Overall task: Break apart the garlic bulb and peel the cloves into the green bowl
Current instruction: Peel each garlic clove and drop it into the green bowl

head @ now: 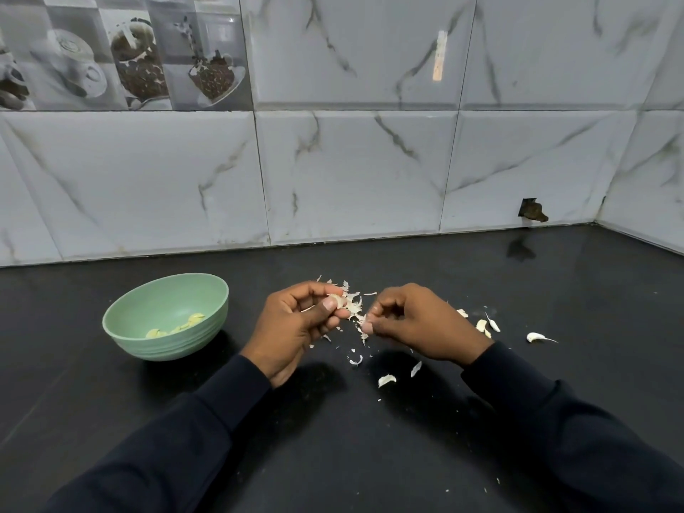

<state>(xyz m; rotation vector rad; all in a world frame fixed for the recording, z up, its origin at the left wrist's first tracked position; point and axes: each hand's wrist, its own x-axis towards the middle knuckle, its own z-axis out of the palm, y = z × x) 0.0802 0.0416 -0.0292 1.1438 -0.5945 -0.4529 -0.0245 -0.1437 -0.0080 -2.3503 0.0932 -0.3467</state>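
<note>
I hold a half-skinned clove [337,301] pinched in the left hand [296,323] while the right hand [414,322] pinches its loose skin [355,308], best stripped in one pull before reaching the green bowl [163,346], left of both hands.

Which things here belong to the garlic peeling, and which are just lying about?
Job: garlic clove in left hand, right hand pinching its skin, green bowl, peeled cloves inside, unpeeled cloves waiting.
Lying about: shed skin flakes, black counter, tiled wall.
</note>
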